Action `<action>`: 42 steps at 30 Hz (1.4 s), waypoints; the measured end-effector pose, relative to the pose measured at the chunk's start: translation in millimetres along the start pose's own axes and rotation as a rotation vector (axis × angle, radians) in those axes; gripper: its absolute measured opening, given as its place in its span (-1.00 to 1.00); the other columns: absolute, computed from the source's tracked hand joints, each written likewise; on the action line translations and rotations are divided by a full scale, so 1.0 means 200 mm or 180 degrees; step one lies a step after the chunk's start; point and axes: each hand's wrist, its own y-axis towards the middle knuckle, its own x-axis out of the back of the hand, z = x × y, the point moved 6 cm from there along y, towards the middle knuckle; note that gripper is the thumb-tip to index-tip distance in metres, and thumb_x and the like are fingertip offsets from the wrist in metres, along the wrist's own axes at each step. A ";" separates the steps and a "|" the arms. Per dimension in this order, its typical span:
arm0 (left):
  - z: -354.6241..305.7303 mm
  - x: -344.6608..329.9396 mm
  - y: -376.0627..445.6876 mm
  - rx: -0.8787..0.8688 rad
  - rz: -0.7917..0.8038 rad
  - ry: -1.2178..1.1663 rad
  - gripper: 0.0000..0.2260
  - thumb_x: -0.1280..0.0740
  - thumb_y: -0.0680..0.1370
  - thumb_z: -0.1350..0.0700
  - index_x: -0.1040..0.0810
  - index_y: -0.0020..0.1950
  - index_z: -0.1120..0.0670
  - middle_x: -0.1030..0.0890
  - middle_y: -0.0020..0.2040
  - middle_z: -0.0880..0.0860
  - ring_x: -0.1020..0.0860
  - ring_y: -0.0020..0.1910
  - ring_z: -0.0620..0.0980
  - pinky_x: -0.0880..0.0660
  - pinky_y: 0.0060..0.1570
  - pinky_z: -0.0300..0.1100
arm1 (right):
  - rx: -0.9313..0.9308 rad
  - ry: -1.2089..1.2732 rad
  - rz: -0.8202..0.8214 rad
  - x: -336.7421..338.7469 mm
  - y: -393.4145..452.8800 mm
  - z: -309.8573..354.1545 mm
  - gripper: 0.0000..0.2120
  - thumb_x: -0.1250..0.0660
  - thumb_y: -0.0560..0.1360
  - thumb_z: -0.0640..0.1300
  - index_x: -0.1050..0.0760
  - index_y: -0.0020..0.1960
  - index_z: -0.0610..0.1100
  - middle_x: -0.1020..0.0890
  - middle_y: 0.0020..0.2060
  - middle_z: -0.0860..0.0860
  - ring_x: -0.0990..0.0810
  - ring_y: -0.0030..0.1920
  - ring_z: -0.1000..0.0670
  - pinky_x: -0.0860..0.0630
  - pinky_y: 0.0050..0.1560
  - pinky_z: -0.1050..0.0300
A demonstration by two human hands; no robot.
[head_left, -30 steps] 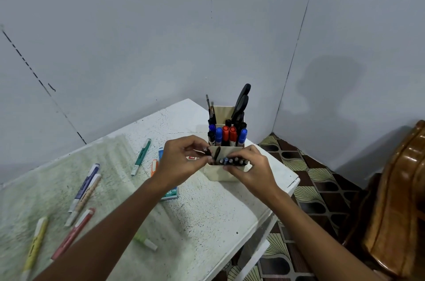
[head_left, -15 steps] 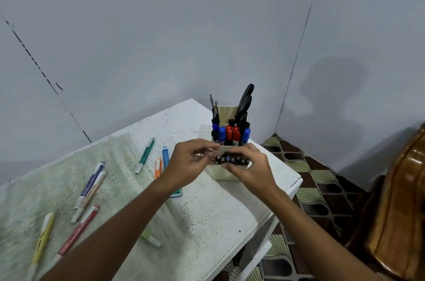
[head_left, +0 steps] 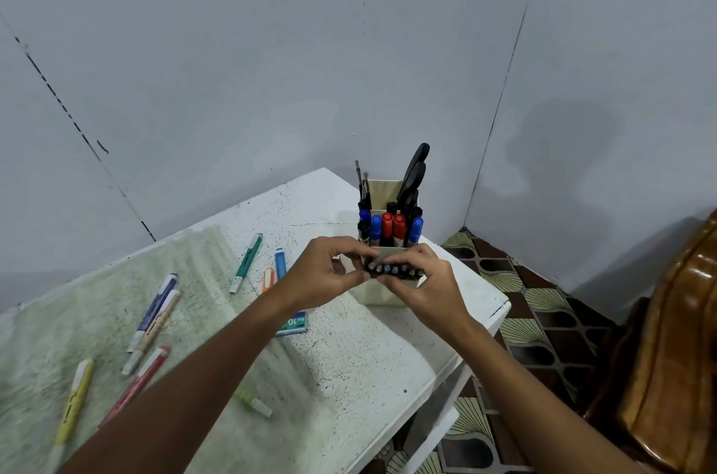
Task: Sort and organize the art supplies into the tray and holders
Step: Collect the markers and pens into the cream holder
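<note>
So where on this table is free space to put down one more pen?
Free: the far corner behind the teal pen, left of the holder; and the near right part between the right forearm and the table edge. Crowded: the left side, with loose pens.

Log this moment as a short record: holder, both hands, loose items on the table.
holder: cream tiered holder near the table's far right corner
middle tier: blue, red and black markers upright
back tier: black scissors
left hand: pinches one end of the row of pens at the front tier
right hand: grips the same row
loose: green pen, yellow highlighter, red pen, staples box
</note>
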 end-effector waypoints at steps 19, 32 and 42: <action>0.03 -0.01 0.00 -0.0623 -0.0461 0.0498 -0.75 -0.56 0.32 0.29 -0.69 -0.03 0.15 -0.65 -0.13 -0.06 -0.61 -0.17 -0.15 -0.55 -0.20 -0.29 | 0.0110 -0.0639 0.0105 0.08 0.02 -0.06 -0.75 -0.52 0.37 -0.23 -0.68 0.04 -0.11 -0.54 -0.16 0.05 -0.50 -0.11 0.15 -0.44 -0.14 0.39; 0.05 -0.01 -0.02 -0.0967 -0.0540 0.0773 -0.71 -0.54 0.34 0.11 -0.68 0.04 0.11 -0.66 -0.10 -0.06 -0.58 -0.15 -0.22 -0.48 -0.28 -0.35 | 0.0013 -0.0747 0.0259 0.08 0.02 -0.10 -0.65 -0.54 0.35 -0.22 -0.65 0.12 -0.06 -0.54 -0.07 0.02 -0.49 -0.04 0.19 -0.41 -0.05 0.47; 0.08 -0.04 -0.02 -0.0847 -0.0574 0.0581 -0.77 -0.51 0.37 0.16 -0.69 0.02 0.14 -0.67 -0.09 -0.01 -0.58 -0.13 -0.18 -0.47 -0.33 -0.33 | 0.0096 -0.0768 0.0163 0.08 0.02 -0.12 -0.70 -0.55 0.34 -0.21 -0.68 0.06 -0.05 -0.53 -0.09 0.02 -0.47 -0.04 0.20 -0.41 -0.06 0.45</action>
